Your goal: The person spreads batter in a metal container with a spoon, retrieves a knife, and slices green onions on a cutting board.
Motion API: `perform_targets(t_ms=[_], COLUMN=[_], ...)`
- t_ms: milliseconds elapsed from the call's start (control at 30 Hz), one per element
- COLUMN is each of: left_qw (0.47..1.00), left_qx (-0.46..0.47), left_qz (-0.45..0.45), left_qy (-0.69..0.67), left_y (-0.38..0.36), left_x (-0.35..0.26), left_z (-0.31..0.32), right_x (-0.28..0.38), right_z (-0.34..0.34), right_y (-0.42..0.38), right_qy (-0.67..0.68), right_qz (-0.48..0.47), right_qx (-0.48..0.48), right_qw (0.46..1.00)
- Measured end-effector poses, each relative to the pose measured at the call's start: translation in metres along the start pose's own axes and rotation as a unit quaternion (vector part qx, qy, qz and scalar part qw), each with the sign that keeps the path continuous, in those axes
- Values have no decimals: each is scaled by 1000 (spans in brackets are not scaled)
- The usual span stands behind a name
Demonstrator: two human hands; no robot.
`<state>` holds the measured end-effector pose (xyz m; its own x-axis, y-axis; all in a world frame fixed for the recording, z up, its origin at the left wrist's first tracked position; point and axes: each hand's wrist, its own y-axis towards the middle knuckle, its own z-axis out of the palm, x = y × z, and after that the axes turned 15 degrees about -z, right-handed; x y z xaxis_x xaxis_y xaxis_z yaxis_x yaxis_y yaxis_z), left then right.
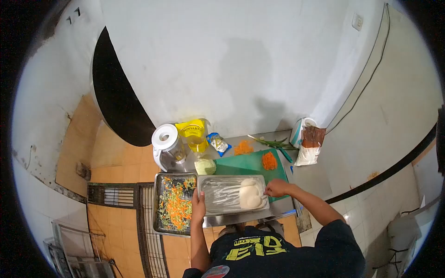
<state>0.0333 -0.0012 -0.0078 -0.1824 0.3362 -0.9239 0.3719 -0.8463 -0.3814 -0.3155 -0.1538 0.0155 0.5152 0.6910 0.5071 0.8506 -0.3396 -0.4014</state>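
The person's black shirt with yellow letters is nearest. Past it, on the table, sits a shiny metal tray with soft white dough lumps. The left hand grips its left edge and the right hand pinches its right edge, fingers closed. The tray looks stiff and slippery, so hold both rims. Left of it is a metal tray of chopped orange and green vegetables.

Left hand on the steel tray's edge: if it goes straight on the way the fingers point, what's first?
Probably the pale green cabbage wedge, just past the tray's far corner from the left hand. Depth is unclear in this fisheye view.
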Motion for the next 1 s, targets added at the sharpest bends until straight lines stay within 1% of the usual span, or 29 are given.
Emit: perform_targets(t_ms=[100,200,300,400,500,600,700,733,767,800,833,867,900,933,1000], left_qw=[1000,1000,999,999,998,997,993,981,984,987,990,987,991,995,993], left_qx=[-14,-7,-29,-38,-60,-73,-97,-152,-138,-124,-110,-123,-100,-79,-88], left_qz=[20,2,14,14,-7,-14,-33,-63,-52,-44,-37,-35,-31,-25,-14], left_qy=[15,-1,17,-1,17,19,51,102,97,91,85,100,82,62,74], left_y=[-2,-12,-15,-10,-20,-25,-27,-17,-15,-13,-15,-18,-22,-27,-34], left_x=[-5,-12,-10,9,-7,-7,-9,6,27,26,23,17,7,-2,-10], left_z=[3,6,8,9,15,22,26,19,11,14,17,21,26,30,35], right_x=[-6,-8,-24,-22,-13,-15,-39,-48,-64,-65,-77,-63,-46,-48,-50], right_z=[14,22,18,39,1,-1,23,22,17,4,13,13,5,3,1], right_y=[6,-6,-2,2,-1,1,5,6,8,10,15,7,-2,-6,1], right_qy=[-53,-49,72,-75,14,-7,24,25,32,-9,56,-14,-89,-54,16], right_qz=[89,-7,-17,51,-1,55,22,-56,-133,-79,-59,-37,-16,-45,-113], right_qx=[-173,-34,-152,-124,-4,-158,-51,-64,-75,-59,-147,-189,-229,-154,-11], right_qw=[979,998,986,988,1000,986,998,996,988,995,986,981,969,986,993])
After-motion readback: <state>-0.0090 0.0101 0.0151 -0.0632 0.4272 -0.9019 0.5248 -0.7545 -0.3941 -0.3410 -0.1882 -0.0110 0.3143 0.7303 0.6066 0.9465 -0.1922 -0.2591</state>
